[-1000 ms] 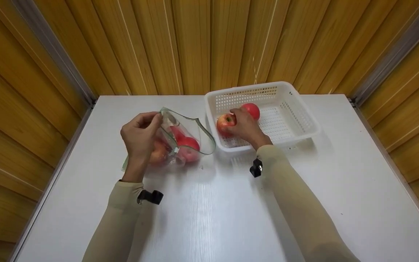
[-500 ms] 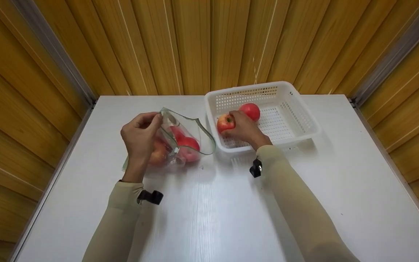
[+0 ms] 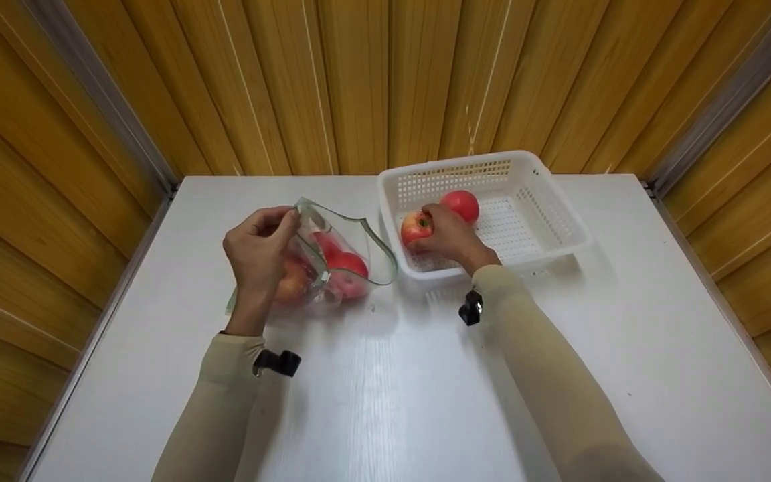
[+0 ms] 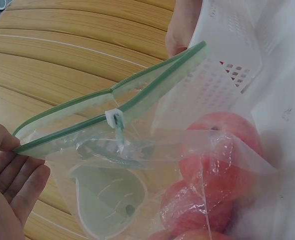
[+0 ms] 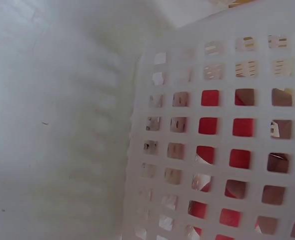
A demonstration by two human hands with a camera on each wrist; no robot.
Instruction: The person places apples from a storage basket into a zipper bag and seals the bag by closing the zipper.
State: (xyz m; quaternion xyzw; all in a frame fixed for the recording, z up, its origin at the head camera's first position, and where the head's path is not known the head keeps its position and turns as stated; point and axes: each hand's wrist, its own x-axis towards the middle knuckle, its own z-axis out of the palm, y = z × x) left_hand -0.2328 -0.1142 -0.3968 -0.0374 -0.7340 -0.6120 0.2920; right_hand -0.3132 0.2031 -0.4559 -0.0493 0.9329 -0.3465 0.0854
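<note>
My left hand [image 3: 260, 251] pinches the green-edged mouth of a clear zip bag [image 4: 137, 160] at its corner, and the mouth gapes open. Several red apples [image 4: 220, 150] lie inside the bag, and a white slider [image 4: 113, 118] sits on its zip edge. In the head view my right hand [image 3: 451, 234] reaches into a white plastic basket [image 3: 563, 234], thumb and fingers curled round a red-yellow apple [image 3: 415, 229]. Just behind it in the basket lies a second red apple [image 3: 460, 206]. The right wrist view is mostly blocked by the basket's perforated wall [image 5: 220, 165].
Bag and basket stand side by side on a white table [image 3: 372, 402], the basket near its back edge. Yellow wood-look panels [image 3: 419, 80] rise behind and at both sides. A black wrist camera [image 3: 277, 362] is strapped to the left sleeve, another to the right.
My right fingers have drawn in slightly around the apple in the basket, which has barely shifted. The left hand and the bag stay as they were.
</note>
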